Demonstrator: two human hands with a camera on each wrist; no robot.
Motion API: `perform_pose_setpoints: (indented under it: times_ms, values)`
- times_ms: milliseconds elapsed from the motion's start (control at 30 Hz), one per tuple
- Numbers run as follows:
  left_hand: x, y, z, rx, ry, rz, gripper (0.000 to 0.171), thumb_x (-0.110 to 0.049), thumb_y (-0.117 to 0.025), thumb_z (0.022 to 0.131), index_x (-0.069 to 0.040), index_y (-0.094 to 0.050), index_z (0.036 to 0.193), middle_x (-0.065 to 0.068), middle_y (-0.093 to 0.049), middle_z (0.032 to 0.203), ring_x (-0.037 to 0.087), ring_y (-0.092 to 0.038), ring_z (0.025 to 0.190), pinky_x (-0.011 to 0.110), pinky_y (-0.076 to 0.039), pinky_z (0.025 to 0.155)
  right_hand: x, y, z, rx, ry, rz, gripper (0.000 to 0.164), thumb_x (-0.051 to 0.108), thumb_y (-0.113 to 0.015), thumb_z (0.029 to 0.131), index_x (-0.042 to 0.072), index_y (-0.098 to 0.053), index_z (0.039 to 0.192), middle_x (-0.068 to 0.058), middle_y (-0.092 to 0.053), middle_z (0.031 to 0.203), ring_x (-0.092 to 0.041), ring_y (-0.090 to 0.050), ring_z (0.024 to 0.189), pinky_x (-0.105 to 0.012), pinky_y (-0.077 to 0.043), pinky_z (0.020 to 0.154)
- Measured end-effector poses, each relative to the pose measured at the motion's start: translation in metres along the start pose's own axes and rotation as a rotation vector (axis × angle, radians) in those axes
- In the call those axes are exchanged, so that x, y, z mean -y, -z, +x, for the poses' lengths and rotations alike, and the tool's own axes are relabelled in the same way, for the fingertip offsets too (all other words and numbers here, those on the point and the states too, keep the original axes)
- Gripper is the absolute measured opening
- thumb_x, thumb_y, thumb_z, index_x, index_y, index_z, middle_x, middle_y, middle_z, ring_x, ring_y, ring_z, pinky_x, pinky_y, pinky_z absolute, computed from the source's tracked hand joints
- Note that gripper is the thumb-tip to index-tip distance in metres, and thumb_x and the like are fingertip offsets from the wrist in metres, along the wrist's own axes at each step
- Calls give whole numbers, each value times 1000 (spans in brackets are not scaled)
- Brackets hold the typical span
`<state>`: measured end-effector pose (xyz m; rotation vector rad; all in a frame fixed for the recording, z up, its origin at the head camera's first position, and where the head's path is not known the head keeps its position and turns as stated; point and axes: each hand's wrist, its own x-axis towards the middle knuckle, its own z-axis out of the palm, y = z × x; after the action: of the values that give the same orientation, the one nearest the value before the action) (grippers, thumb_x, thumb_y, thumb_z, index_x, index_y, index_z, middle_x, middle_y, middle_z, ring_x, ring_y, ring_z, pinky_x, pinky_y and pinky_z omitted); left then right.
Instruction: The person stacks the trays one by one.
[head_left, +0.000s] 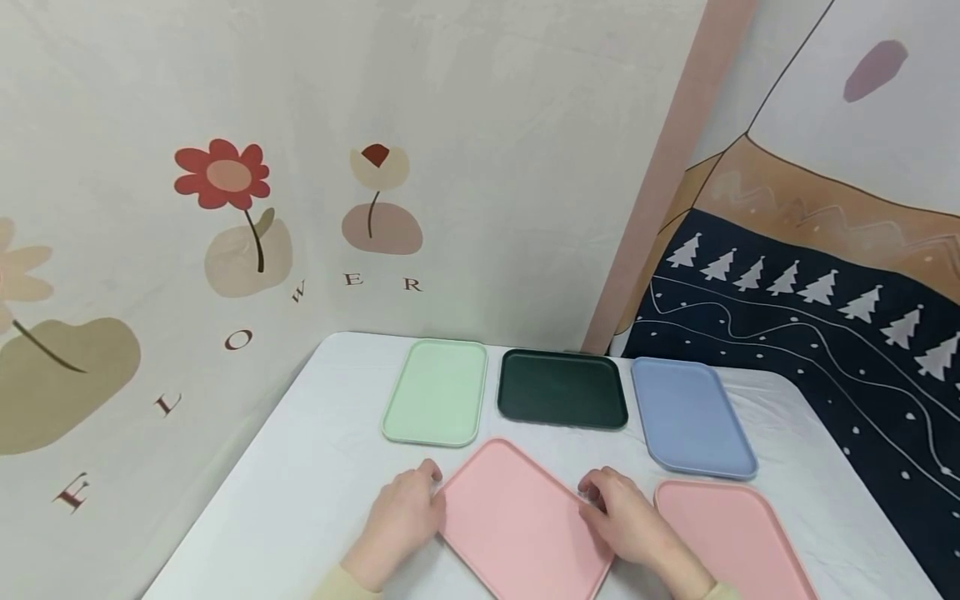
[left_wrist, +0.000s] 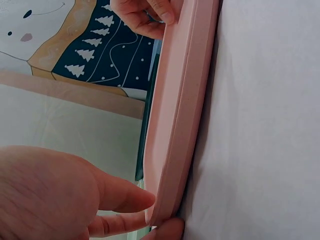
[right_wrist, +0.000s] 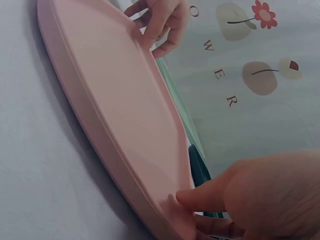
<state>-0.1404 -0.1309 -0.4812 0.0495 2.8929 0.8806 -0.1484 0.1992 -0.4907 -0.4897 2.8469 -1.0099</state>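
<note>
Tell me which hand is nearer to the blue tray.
Right. The right hand pinches the held pink tray, in front and to the left of the blue tray; the left hand is at the held pink tray's opposite side, farther left.

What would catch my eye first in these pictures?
Probably the pink tray turned cornerwise between the left hand and right hand, which hold its edges. Beyond it lie a pale green tray, a dark green tray and a blue tray. A red flower stands out on the left backdrop.
</note>
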Motion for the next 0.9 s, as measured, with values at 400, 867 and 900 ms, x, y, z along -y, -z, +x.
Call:
perform_pose_setpoints:
  times_ms: [400,867,900]
  values:
    - [6,0,0,43,-67,-63,20,-1,-65,92,0,-68,112,-2,-58,68,13,-55,53,28,-49,46,2,-1,0,60,-10,18,14,-7,-72,93,5,-70,100,3,-63,85,-10,-57,74,-28,-53,63]
    - [7,10,3,54,-74,-127,22,-4,-65,94,-4,-66,117,-3,-60,73,14,-57,57,31,-49,48,0,7,-4,67,66,108,13,-7,-71,93,4,-70,101,4,-62,81,-5,-55,69,-25,-50,59]
    - [7,11,4,51,-75,-130,23,-4,-65,95,-4,-67,117,-3,-61,75,14,-58,58,31,-50,49,0,8,-4,65,74,122,12,-6,-71,93,3,-70,101,4,-62,81,-4,-55,68,-25,-50,58]
